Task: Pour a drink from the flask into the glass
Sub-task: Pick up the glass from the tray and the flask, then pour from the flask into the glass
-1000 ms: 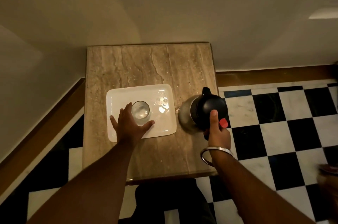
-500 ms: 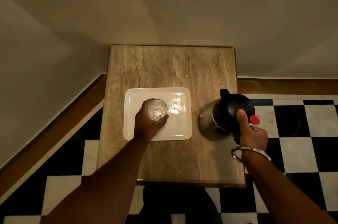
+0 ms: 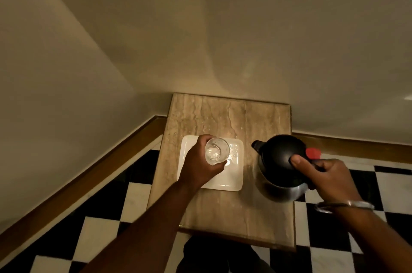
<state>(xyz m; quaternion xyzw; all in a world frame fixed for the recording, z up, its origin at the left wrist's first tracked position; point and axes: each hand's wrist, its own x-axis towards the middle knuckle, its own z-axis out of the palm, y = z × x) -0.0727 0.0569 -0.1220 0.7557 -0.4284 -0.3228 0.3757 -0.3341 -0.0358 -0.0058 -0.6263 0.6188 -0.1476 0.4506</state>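
Observation:
A clear glass [image 3: 217,151] is lifted above the white square plate [image 3: 235,181], held from the left side by my left hand [image 3: 198,163]. The glass looks empty. To its right is the flask [image 3: 279,165], a steel body with a black domed top, a spout pointing left toward the glass and a red lever at the back. My right hand [image 3: 323,172] grips its handle with the thumb resting on the black top. The flask is raised off the table and a gap separates its spout from the glass.
The small marble-topped table [image 3: 223,210] stands in a corner against beige walls. A black-and-white checkered floor [image 3: 379,239] surrounds it, with a wooden skirting [image 3: 89,172] along the walls. A metal bangle [image 3: 343,205] sits on my right wrist.
My left hand closed around the glass and lifted it off the plate. My right hand raised the flask from the table. The camera view tilted up and shifted.

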